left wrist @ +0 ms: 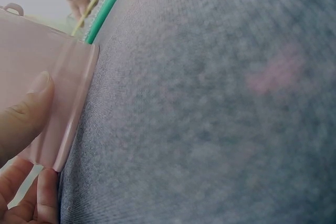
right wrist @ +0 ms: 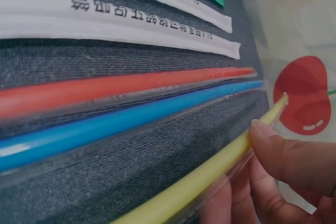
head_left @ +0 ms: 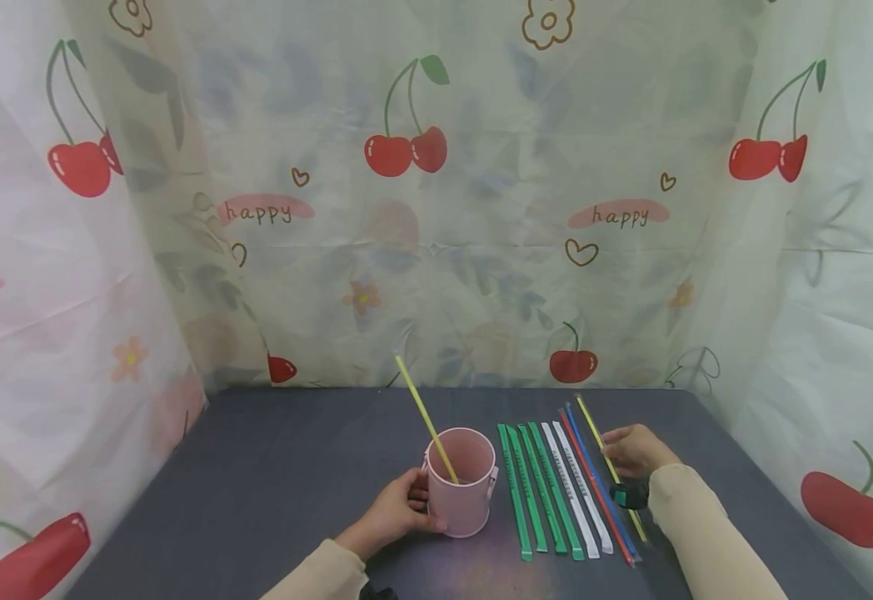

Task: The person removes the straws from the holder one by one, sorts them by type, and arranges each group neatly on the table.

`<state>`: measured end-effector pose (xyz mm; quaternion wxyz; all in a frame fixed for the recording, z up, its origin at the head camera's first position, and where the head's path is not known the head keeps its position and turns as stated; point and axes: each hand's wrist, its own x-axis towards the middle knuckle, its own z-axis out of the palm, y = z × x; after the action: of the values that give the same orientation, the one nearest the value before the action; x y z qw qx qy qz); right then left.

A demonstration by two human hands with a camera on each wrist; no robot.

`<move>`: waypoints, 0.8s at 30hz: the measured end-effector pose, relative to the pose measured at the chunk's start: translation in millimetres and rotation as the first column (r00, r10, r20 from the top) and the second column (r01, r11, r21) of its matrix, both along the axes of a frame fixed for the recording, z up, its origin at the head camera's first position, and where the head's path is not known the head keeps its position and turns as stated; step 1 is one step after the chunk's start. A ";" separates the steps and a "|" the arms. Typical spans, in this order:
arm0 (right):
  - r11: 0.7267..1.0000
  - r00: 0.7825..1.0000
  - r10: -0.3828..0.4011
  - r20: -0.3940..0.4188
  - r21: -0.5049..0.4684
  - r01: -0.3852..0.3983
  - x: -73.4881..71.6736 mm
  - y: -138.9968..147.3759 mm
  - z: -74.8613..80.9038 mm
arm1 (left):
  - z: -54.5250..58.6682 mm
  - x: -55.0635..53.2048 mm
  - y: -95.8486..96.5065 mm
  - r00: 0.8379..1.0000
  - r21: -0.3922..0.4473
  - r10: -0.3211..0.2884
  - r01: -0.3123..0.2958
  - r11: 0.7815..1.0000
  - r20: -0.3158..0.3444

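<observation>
A small pink bucket (head_left: 462, 507) stands upright on the dark table, and a yellow straw (head_left: 417, 402) leans out of it to the left. My left hand (head_left: 399, 510) holds the bucket's lower left side; in the left wrist view the thumb (left wrist: 26, 114) lies against its wall. At the right end of a row of straws, my right hand (head_left: 637, 450) pinches a second yellow straw (right wrist: 197, 177) in a clear wrapper between thumb and fingers. Beside it lie a blue straw (right wrist: 121, 121) and a red straw (right wrist: 131, 87), both in clear wrappers.
Left of the red straw lie two white paper-wrapped straws (right wrist: 152, 17) with dark print, then several green-wrapped straws (head_left: 515, 492) nearest the bucket. A cherry-patterned curtain (head_left: 436, 275) encloses the table (head_left: 271, 467) at the back and both sides.
</observation>
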<state>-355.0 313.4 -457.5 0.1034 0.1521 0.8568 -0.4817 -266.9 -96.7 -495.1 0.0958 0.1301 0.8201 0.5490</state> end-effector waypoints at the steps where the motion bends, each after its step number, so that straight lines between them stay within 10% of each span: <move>1: 1.000 1.000 -0.001 0.004 0.005 0.001 0.4 -0.1 -0.6 | -0.2 -0.1 0.1 1.000 -0.001 0.001 -0.001 1.000 0.002; 24: 0.999 1.000 -0.009 0.015 0.041 0.008 6.9 -5.6 -8.5 | -6.2 -3.5 -1.4 0.999 0.056 -0.030 0.031 0.998 -0.024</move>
<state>-348.2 307.8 -466.0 0.1046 0.1614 0.8651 -0.4633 -270.4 -98.1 -501.3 0.0910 0.1516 0.8033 0.5687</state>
